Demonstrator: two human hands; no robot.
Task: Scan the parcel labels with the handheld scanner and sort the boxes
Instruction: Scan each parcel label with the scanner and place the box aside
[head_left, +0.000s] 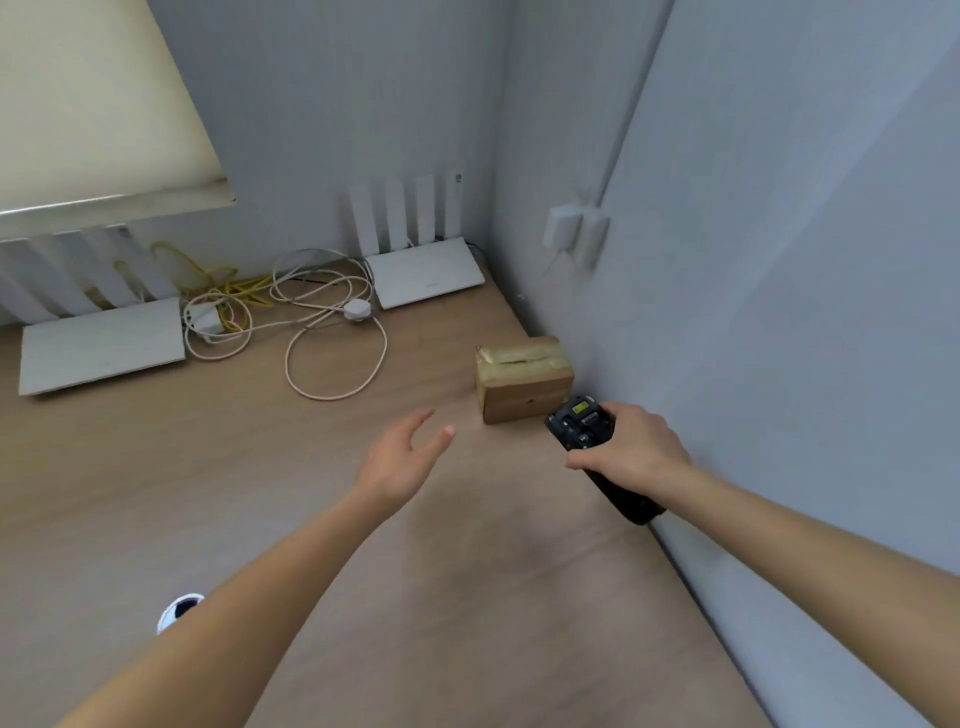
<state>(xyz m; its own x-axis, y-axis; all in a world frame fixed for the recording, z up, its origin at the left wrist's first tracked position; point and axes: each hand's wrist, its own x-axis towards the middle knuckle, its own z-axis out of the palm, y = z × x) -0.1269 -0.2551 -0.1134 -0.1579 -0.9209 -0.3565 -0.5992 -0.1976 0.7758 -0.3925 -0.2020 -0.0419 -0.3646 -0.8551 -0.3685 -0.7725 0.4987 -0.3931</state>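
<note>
An office corner — routers (426, 270), tangled cables (311, 312) on a desk (260, 467).

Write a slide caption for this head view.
Right hand grips the handheld scanner beside a taped cardboard box; open left hand reaches toward it.

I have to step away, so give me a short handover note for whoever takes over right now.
Right hand: grip closed around the scanner, which sits just in front of the box.
Left hand: open, empty, above the desk.
The taped box sits on the desk against the right wall. No label shows from here.
Left: find the label, scan it, sort the box.
</note>
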